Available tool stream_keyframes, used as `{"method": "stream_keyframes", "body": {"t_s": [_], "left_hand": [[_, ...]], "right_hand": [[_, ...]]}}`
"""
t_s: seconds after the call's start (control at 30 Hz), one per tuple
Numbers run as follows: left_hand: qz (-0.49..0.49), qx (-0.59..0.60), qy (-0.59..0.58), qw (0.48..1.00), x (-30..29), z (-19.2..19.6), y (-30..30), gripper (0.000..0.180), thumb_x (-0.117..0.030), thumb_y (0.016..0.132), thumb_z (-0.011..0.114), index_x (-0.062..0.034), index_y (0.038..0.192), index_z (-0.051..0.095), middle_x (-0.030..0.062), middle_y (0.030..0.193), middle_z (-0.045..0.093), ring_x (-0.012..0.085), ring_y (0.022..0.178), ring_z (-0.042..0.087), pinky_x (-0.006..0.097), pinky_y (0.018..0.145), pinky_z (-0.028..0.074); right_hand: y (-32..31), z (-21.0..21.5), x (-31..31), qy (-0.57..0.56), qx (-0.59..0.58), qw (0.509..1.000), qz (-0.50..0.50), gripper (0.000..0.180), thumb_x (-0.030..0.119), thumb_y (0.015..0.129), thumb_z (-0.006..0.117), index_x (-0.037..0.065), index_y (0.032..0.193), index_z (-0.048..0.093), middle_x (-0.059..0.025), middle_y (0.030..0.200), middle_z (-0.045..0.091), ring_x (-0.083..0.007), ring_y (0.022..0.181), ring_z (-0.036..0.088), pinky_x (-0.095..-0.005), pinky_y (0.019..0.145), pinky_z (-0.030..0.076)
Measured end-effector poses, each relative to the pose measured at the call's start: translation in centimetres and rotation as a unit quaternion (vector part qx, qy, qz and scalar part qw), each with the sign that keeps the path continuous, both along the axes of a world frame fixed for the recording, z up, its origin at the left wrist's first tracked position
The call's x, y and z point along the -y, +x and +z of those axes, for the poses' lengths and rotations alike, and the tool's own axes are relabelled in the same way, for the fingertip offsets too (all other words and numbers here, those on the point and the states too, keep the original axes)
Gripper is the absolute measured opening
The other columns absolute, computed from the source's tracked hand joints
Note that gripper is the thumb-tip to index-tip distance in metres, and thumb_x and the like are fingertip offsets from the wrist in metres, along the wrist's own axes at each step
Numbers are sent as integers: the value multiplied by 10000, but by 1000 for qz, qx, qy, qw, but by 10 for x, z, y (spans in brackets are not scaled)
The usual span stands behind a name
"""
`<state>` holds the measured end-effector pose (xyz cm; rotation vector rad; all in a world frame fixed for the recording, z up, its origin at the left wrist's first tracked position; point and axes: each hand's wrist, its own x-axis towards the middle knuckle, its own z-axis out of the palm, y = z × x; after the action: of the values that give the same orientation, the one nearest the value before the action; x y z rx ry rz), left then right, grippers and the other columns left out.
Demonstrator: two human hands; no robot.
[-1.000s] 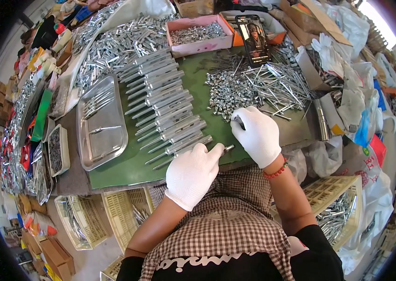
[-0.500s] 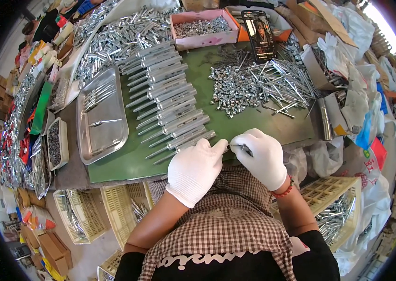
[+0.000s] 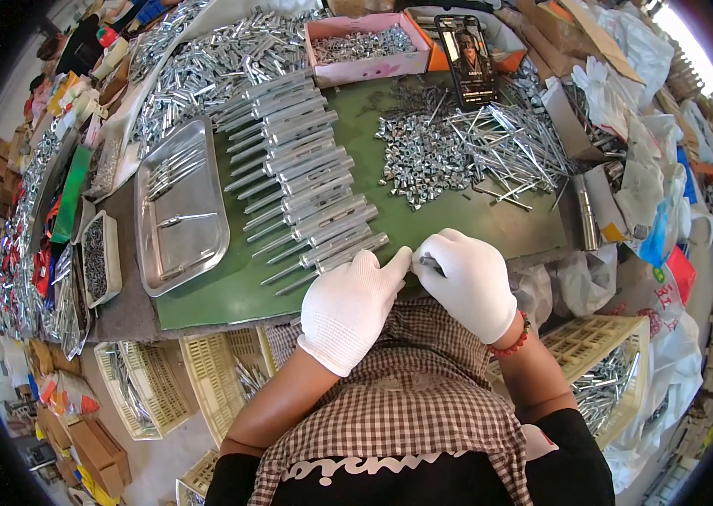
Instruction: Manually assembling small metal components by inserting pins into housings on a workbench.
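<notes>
Both my hands wear white knit gloves and meet close together at the near edge of the green work board (image 3: 491,221). My right hand (image 3: 468,278) is closed, its fingers pinched on a small grey metal piece (image 3: 432,266) that shows only in part. Beside it, my left hand (image 3: 351,310) is closed too, thumb and forefinger pressed together toward the right fingertips; whatever they grip is hidden. Just beyond the left hand, metal tubes with thin rods (image 3: 314,184) lie in a long slanted row. Farther right are a heap of small shiny metal cones (image 3: 424,160) and a pile of long thin pins (image 3: 513,152).
A steel tray (image 3: 220,215) with a few metal parts lies left. At the back stand a pink box (image 3: 365,71) of small parts and a propped phone (image 3: 465,63). A metal cylinder (image 3: 584,212) is at the right. Yellow plastic crates (image 3: 226,371) stand below the board.
The right fingers have turned and curled slightly around the small metal piece, so less of it shows. The left hand has barely moved.
</notes>
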<state>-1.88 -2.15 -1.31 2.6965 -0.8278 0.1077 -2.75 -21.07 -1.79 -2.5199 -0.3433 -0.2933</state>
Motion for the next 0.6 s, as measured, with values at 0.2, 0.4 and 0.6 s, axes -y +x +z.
{"method": "stream_keyframes", "body": {"t_s": [0.2, 0.4, 0.6], "left_hand": [[0, -3, 37, 999, 1, 0, 0, 284, -237, 949, 617, -190, 1227, 647, 112, 774, 573, 308, 590, 633, 418, 520, 504], [-2, -7, 62, 998, 6, 8, 2, 258, -212, 935, 614, -167, 1187, 644, 104, 746, 574, 296, 578, 645, 408, 497, 516], [2, -24, 42, 999, 6, 7, 2, 212, -241, 951, 617, -210, 1158, 648, 102, 735, 571, 310, 591, 636, 429, 510, 503]], "right_hand": [[9, 5, 6, 68, -46, 997, -1, 158, 176, 836, 760, 77, 889, 648, -70, 791, 642, -258, 681, 634, -370, 610, 498], [30, -10, -6, 700, -185, 689, 39, 343, 322, 1040, 529, 30, 872, 593, 9, 646, 462, -93, 535, 393, -247, 502, 318], [33, -22, -28, 816, -133, 557, 77, 504, 387, 1072, 384, 27, 772, 571, 16, 578, 391, -84, 492, 293, -267, 484, 235]]}}
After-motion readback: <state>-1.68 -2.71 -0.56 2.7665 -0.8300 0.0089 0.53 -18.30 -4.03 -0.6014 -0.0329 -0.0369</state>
